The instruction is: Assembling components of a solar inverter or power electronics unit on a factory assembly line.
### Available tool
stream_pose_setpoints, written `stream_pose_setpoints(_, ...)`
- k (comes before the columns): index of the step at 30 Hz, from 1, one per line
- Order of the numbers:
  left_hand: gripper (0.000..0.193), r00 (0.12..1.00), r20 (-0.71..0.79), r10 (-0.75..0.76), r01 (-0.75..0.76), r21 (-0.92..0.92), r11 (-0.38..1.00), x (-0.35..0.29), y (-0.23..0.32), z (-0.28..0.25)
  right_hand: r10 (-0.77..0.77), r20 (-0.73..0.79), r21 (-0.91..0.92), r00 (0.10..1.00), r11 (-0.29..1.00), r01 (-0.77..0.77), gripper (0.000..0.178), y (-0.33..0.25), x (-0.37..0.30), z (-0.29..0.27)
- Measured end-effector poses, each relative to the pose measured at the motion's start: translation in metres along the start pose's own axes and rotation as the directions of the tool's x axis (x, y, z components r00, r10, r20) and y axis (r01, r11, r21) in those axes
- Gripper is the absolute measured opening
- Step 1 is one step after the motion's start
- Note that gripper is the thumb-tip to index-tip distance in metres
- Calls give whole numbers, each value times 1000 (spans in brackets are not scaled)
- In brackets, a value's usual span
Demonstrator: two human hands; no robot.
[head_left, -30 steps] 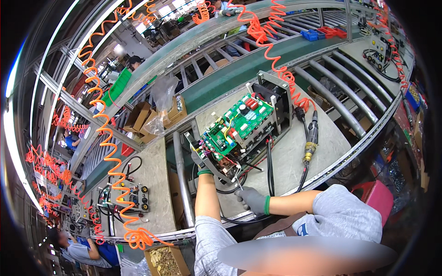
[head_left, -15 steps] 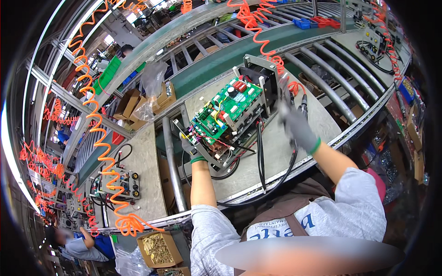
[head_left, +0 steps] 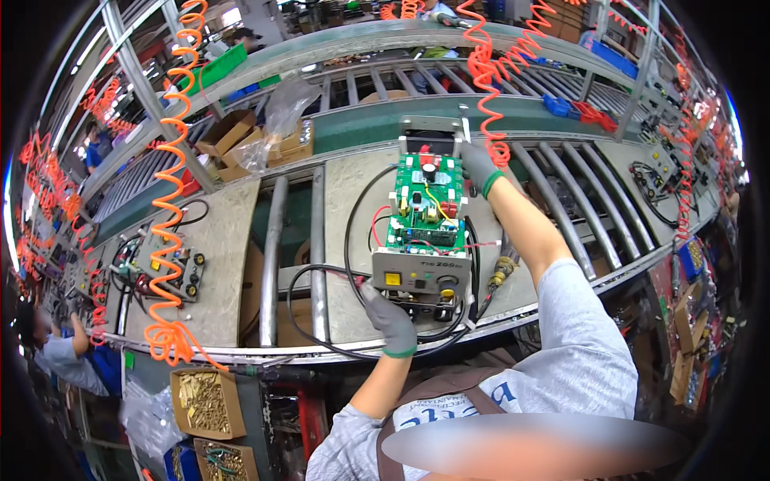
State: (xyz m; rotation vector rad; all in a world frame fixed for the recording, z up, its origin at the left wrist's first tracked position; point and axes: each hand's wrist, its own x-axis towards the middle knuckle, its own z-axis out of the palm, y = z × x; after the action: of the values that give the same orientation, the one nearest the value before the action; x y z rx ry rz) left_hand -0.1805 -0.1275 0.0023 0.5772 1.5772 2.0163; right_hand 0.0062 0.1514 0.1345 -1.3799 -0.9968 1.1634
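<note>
An uncased welding machine (head_left: 429, 180) stands on the grey work board, its front panel (head_left: 417, 272) facing me. A green circuit board (head_left: 419, 220) with coloured wires lies along its top. My left hand (head_left: 391, 321), in a grey glove with a green cuff, is closed at the panel's lower left edge. My right hand (head_left: 481, 170), gloved alike, is closed at the machine's rear right corner; its fingertips are partly hidden. A thin shiny upright piece (head_left: 465, 124) shows beside it; I cannot tell what it is. Black cables (head_left: 301, 280) loop around the machine.
A cable end with a brass-coloured fitting (head_left: 502, 268) lies right of the machine. Metal rollers (head_left: 277, 264) flank the board. Orange coiled hoses (head_left: 485, 88) hang overhead. Another machine (head_left: 172, 264) stands left. Boxes of small brass parts (head_left: 207, 401) sit lower left, near a co-worker (head_left: 68, 361).
The machine has turned so its front panel faces me. My left hand has shifted lower along that panel. My right hand has moved from beside the machine to its rear corner.
</note>
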Motion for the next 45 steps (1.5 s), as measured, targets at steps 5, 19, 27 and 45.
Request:
stream_pose_setpoints(5,36,951,204,231,-226,-49,973,1,43,-41,-424,127,-308,897,842,442,28,-51,-68,-27)
stream_pose_setpoints(19,26,814,581,0,15,-20,1000,-22,142,-91,-138,942,-83,307,788,610,41,16,-329,2)
stream_pose_setpoints(27,34,614,789,16,-675,515,528,76,108,-137,40,304,-532,952,836,135,45,38,-312,-59)
stream_pose_setpoints(45,17,-96,829,-551,-923,133,361,129,119,-9,-144,530,-664,836,543,515,29,98,-282,-74)
